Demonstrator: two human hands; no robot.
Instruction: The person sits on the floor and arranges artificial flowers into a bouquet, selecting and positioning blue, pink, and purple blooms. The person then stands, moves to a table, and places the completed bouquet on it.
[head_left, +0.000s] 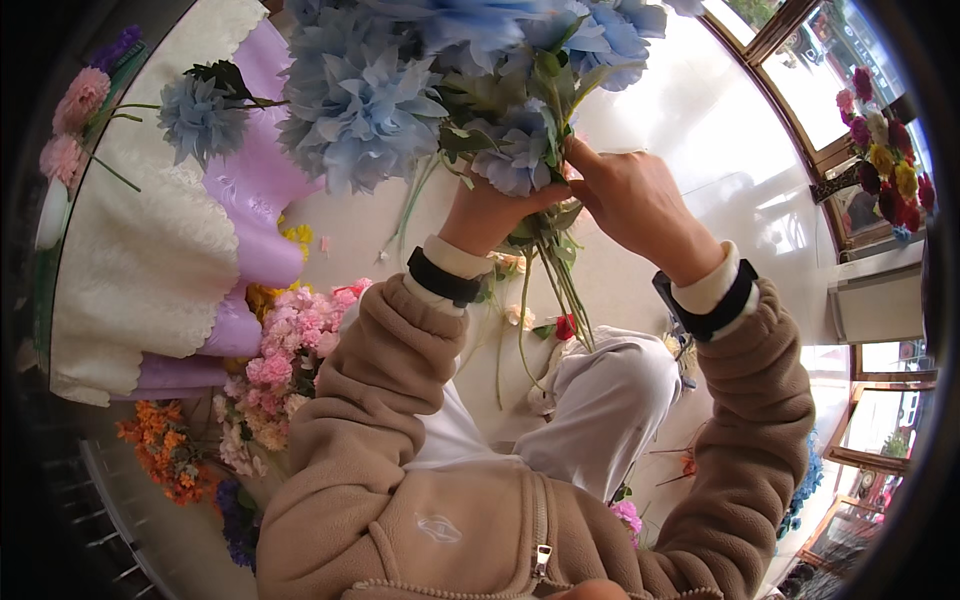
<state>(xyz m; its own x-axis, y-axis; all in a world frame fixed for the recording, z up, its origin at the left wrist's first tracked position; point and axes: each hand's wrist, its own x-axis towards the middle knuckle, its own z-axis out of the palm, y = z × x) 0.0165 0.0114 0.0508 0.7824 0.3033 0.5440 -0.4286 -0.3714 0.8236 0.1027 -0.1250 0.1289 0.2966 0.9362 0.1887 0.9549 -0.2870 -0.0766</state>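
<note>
A large bouquet of blue artificial flowers (360, 112) fills the top of the view. My left hand (499, 206) is wrapped around its stems just under the blooms, partly hidden by a small blue flower (517, 154). Green stems (559, 274) hang below that grip, spread towards my knee. From the right, my right hand (637, 199) meets the bouquet with its fingertips closed at the stems beside the leaves. A single blue flower (202, 116) lies apart on a white lace-edged cloth (142, 247) at left.
Pink artificial flowers (300, 337) and orange ones (169, 450) are massed by the lilac cloth (251, 202). A red rose (565, 327) and loose stems lie on the pale floor (720, 150). A multicoloured flower bunch (885, 157) stands near the windows at right.
</note>
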